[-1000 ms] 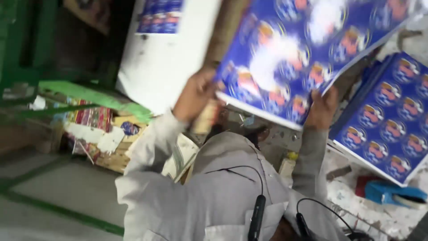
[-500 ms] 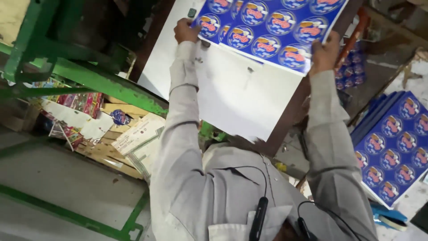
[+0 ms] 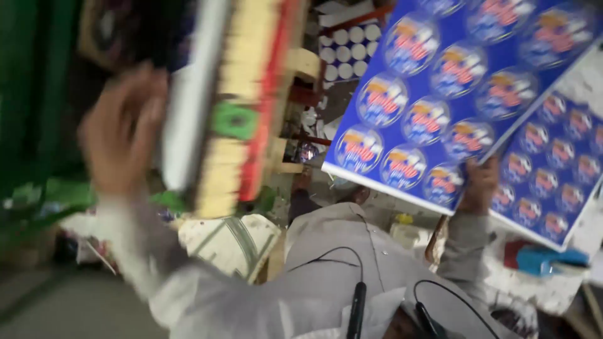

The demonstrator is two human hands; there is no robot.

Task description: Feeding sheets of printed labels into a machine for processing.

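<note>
Big blue printed sheet [image 3: 465, 88] with round labels fills my 1 o'clock, tilted, lifted off stack. Second blue sheet stack [image 3: 553, 182] lies at 3 o'clock, just beside and partly under it. Wooden frame [image 3: 245, 107] with white board, upright, at 11 o'clock. Right hand [image 3: 480, 185] closed on lifted sheet's lower edge. Left hand [image 3: 122, 129] at 9 o'clock, blurred, fingers spread, touching white board's edge; I cannot tell if gripping.

Left hand [image 3: 122, 129] raised open, right hand [image 3: 478, 185] gripping.
</note>
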